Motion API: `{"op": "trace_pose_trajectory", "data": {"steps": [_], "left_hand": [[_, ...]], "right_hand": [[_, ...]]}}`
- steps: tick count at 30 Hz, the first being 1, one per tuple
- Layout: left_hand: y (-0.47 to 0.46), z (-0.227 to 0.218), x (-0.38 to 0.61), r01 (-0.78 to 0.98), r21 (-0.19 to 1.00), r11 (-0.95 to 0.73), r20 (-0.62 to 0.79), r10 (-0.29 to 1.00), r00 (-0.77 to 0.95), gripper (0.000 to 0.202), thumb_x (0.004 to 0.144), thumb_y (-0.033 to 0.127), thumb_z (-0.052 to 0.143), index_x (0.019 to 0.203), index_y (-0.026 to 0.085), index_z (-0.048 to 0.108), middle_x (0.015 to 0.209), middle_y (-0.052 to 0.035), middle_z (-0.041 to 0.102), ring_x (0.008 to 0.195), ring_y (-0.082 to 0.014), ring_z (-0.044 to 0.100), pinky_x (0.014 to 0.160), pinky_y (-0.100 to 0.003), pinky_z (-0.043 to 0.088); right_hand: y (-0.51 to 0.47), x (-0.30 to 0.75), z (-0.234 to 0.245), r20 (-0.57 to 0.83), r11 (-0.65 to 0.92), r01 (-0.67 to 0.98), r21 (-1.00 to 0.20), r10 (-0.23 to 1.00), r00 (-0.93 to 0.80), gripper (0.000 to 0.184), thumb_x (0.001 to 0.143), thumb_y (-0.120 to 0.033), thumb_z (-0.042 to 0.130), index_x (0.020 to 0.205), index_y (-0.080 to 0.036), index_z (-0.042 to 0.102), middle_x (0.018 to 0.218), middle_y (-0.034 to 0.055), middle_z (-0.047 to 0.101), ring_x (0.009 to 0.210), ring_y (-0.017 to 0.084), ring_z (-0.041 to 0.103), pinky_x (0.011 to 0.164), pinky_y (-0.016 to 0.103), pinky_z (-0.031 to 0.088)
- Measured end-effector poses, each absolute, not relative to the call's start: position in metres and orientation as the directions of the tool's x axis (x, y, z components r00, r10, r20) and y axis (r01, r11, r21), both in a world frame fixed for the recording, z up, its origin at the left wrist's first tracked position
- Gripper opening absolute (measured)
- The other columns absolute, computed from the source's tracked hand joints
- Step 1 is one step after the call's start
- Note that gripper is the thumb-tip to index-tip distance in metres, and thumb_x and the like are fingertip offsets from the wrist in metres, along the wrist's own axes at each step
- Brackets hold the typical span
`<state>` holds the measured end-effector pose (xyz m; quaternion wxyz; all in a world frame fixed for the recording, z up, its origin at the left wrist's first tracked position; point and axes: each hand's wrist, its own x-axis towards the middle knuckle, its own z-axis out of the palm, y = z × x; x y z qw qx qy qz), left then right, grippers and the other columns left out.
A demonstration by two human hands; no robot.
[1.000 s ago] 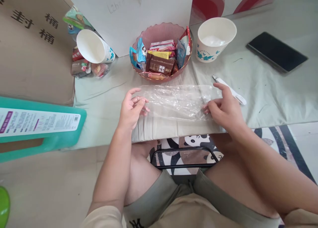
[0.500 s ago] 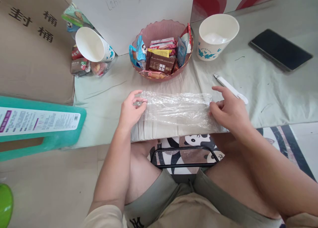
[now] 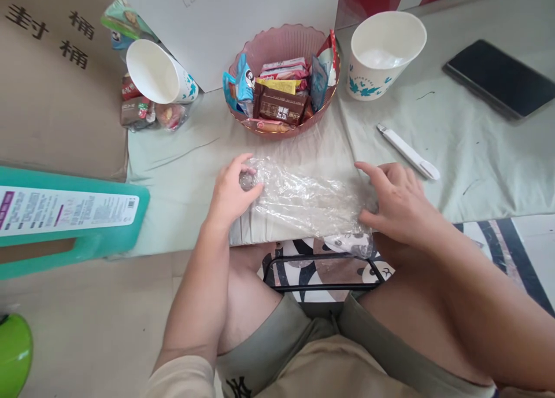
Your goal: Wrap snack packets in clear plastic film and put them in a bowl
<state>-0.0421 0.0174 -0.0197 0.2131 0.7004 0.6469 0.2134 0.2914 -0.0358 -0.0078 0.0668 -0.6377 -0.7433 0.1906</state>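
A crumpled clear plastic bag [image 3: 303, 198] lies along the front of the cloth-covered table, its lower right corner hanging past the edge. At its left end, my left hand [image 3: 232, 192] curls around the film, with some bunched between thumb and fingers. My right hand [image 3: 394, 198] is at the other end, index finger stretched out and thumb spread apart beside the film. Its remaining fingers are partly hidden. Just beyond that hand rests a white utility knife [image 3: 407, 151]. A pink scalloped bowl [image 3: 277, 42] of wrapped snacks stands behind the bag.
A paper cup [image 3: 370, 85] with clear plastic inside stands right of the bowl, near a black phone [image 3: 500, 77]. Another paper cup [image 3: 158, 74] leans by snack packets [image 3: 136, 111] at left. A cardboard box [image 3: 65, 109] and teal container [image 3: 139, 218] flank the left side.
The bag's right end has dropped lower and over the table edge. My right hand's thumb and index finger have spread wider. The left hand has barely moved.
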Motion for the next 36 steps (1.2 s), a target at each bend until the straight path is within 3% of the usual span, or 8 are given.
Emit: {"op": "trace_pose_trajectory", "data": {"steps": [9, 12, 15, 20, 23, 27, 31, 36], "left_hand": [[0.01, -0.014, -0.024, 0.332, 0.943, -0.032, -0.056, 0.966, 0.252, 0.049, 0.076, 0.019, 0.07, 0.122, 0.027, 0.053, 0.086, 0.0038, 0.057, 0.075, -0.0115, 0.068, 0.071, -0.026, 0.06], [0.003, -0.005, -0.017, 0.247, 0.969, 0.018, -0.1, 0.941, 0.323, 0.05, 0.072, 0.02, 0.075, 0.117, 0.028, 0.055, 0.089, 0.0034, 0.06, 0.074, -0.0125, 0.072, 0.071, -0.027, 0.062], [0.0, 0.006, -0.019, 0.191, 0.979, 0.076, -0.136, 0.936, 0.325, 0.059, 0.066, 0.027, 0.084, 0.117, 0.03, 0.055, 0.097, 0.001, 0.067, 0.074, -0.0161, 0.074, 0.069, -0.03, 0.063], [0.008, 0.017, -0.026, -0.015, 0.994, 0.106, -0.106, 0.994, 0.03, 0.064, 0.078, 0.077, 0.063, 0.127, 0.037, 0.052, 0.138, -0.0061, 0.065, 0.119, -0.0283, 0.071, 0.086, -0.043, 0.065], [0.01, 0.008, -0.017, -0.076, 0.977, 0.198, -0.173, 0.951, 0.255, 0.08, 0.073, 0.09, 0.057, 0.128, 0.032, 0.058, 0.147, -0.0121, 0.062, 0.133, -0.0359, 0.064, 0.086, -0.047, 0.066], [0.009, -0.014, 0.004, -0.002, 0.963, 0.271, -0.24, 0.857, 0.455, 0.073, 0.063, 0.057, 0.09, 0.124, 0.024, 0.064, 0.132, -0.0147, 0.073, 0.11, -0.0307, 0.077, 0.086, -0.041, 0.066], [0.007, -0.021, 0.018, 0.179, 0.971, 0.155, -0.202, 0.938, 0.282, 0.026, 0.083, 0.036, 0.075, 0.102, 0.018, 0.073, 0.103, -0.0096, 0.081, 0.074, -0.0174, 0.078, 0.063, -0.026, 0.062], [0.004, -0.016, 0.019, 0.161, 0.982, -0.098, 0.07, 0.982, 0.174, 0.014, 0.086, 0.032, 0.07, 0.085, 0.02, 0.077, 0.107, -0.0074, 0.079, 0.06, -0.0102, 0.07, 0.052, -0.024, 0.057]], "right_hand": [[-0.013, 0.29, -0.001, 0.103, 0.186, 0.589, -0.787, 0.98, -0.172, 0.051, 0.083, -0.047, 0.066, 0.127, -0.021, 0.062, 0.122, 0.0142, 0.07, 0.111, 0.03, 0.067, 0.099, 0.049, 0.054], [-0.004, 0.263, -0.003, 0.017, 0.223, 0.499, -0.837, 0.923, -0.384, 0.066, 0.073, -0.047, 0.077, 0.131, -0.02, 0.06, 0.127, 0.0147, 0.072, 0.112, 0.031, 0.069, 0.098, 0.047, 0.055], [0.002, 0.241, -0.004, -0.116, 0.204, 0.513, -0.834, 0.844, -0.523, 0.029, 0.076, -0.031, 0.069, 0.103, -0.022, 0.067, 0.093, 0.0058, 0.077, 0.085, 0.023, 0.07, 0.081, 0.038, 0.054], [0.003, 0.232, -0.008, -0.068, 0.09, 0.339, -0.937, 0.902, -0.427, 0.008, 0.079, -0.028, 0.061, 0.076, -0.022, 0.057, 0.072, 0.0002, 0.069, 0.065, 0.014, 0.062, 0.065, 0.029, 0.048], [0.002, 0.231, -0.015, -0.106, -0.058, 0.165, -0.985, 0.948, -0.299, 0.017, 0.08, -0.035, 0.064, 0.079, -0.023, 0.053, 0.079, 0.0016, 0.072, 0.063, 0.014, 0.065, 0.062, 0.029, 0.051], [0.001, 0.232, -0.023, -0.112, -0.101, 0.075, -0.992, 0.98, -0.164, 0.022, 0.084, -0.037, 0.066, 0.085, -0.024, 0.048, 0.086, 0.0015, 0.075, 0.06, 0.013, 0.066, 0.062, 0.029, 0.052], [-0.001, 0.242, -0.026, -0.086, -0.075, 0.066, -0.995, 0.977, -0.196, 0.034, 0.081, -0.043, 0.073, 0.103, -0.025, 0.053, 0.102, 0.0037, 0.074, 0.068, 0.014, 0.069, 0.061, 0.029, 0.053], [-0.001, 0.249, -0.025, -0.093, -0.015, 0.252, -0.967, 0.949, -0.301, 0.022, 0.082, -0.037, 0.069, 0.097, -0.022, 0.065, 0.101, 0.0052, 0.074, 0.06, 0.011, 0.059, 0.057, 0.029, 0.047]]}}
